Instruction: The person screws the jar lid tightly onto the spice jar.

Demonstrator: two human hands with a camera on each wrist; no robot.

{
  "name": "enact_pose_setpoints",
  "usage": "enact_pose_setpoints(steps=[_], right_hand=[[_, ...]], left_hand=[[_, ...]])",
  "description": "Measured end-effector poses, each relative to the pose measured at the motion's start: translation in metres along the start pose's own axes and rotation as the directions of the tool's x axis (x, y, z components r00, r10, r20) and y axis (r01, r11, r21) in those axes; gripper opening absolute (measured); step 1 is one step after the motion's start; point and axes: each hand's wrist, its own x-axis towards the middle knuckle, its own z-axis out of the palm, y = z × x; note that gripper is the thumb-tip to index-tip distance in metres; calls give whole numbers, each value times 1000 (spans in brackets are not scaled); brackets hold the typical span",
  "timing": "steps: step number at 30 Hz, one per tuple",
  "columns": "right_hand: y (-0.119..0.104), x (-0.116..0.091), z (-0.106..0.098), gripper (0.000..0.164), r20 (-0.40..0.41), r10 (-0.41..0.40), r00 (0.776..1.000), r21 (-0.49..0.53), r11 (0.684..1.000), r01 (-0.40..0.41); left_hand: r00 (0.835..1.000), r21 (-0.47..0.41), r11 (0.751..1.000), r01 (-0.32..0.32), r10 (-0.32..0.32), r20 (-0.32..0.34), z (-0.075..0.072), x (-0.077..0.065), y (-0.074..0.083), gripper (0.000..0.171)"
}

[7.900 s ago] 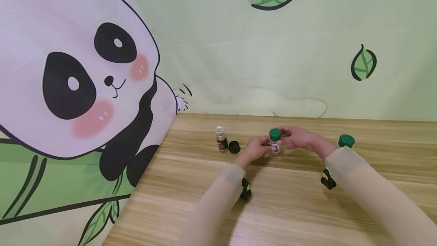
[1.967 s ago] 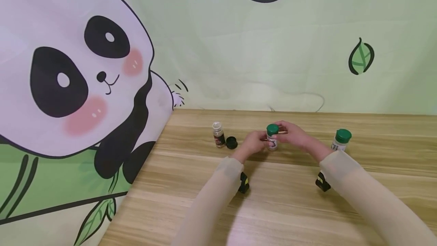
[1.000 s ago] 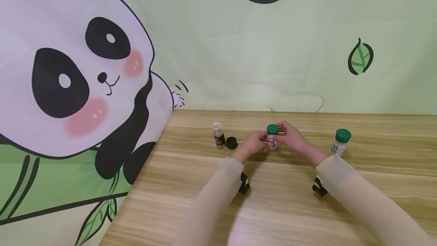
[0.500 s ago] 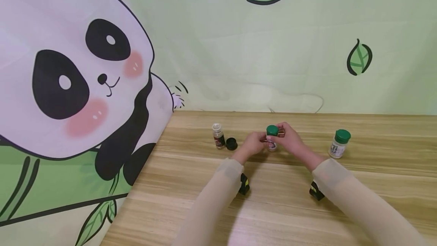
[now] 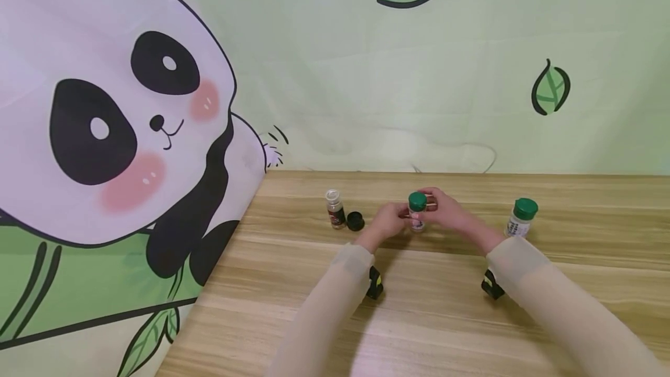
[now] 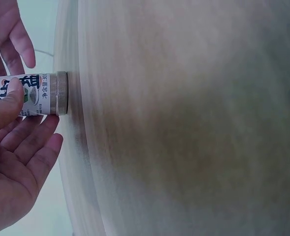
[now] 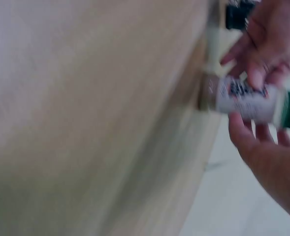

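A small spice jar [image 5: 417, 202] with a green cap stands upright on the table between my hands. Its printed white label and the grey-brown contents at its base show in the left wrist view. My left hand [image 5: 388, 220] holds the jar's lower body, thumb [image 6: 9, 101] across the label and fingers on the opposite side. From the right, my right hand [image 5: 449, 213] curls round the upper part, thumb [image 7: 239, 128] against the label and fingers partly hidden behind it. Inside the left wrist view, the cap is cut off by the frame edge.
A clear-topped glass bottle [image 5: 335, 209] with a dark label stands left of my left hand, beside a loose black cap [image 5: 355, 221]. Right of my right arm is another green-capped jar [image 5: 524, 209], its base partly behind my sleeve. A panda-printed cloth [image 5: 324, 74] backs the table [image 5: 429, 307].
My right wrist swung in toward the left over the last two seconds, and has now turned back out to the right, its fingers shifting round the jar. My left hand and the jar stay put.
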Motion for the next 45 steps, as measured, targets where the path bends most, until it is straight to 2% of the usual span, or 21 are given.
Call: enact_pose_setpoints(steps=[4, 8, 15, 19, 25, 29, 38, 45], right_hand=[[-1, 4, -16, 70, 149, 5, 989, -2, 1000, -5], [-2, 9, -27, 69, 248, 22, 968, 16, 1000, -26], [-8, 13, -39, 65, 356, 57, 933, -35, 998, -48], [-10, 14, -42, 61, 379, 75, 922, -35, 997, -67], [-10, 14, -41, 59, 362, 70, 930, -32, 998, -62], [-8, 14, -38, 56, 327, 52, 944, -27, 999, -45], [-4, 9, -27, 51, 201, 25, 979, 4, 1000, -26], [-3, 4, -17, 49, 103, 0, 995, -9, 1000, 1]], left_hand=[[1000, -4, 1000, -18, 18, -3, 0, 0, -1, 31], [999, 8, 999, -38, 38, -8, 0, 1, -2, 29], [1000, 15, 1000, -25, 26, -16, 1, 1, -2, 29], [1000, -17, 1000, -5, 5, -6, 3, 2, -3, 29], [1000, -28, 1000, 15, -15, -2, 4, 4, -4, 29], [1000, -26, 1000, 14, -14, -4, 3, 3, -4, 29], [1000, -27, 1000, -11, 10, -11, 3, 3, -5, 31], [1000, -25, 1000, -19, 19, -12, 3, 3, -5, 30]])
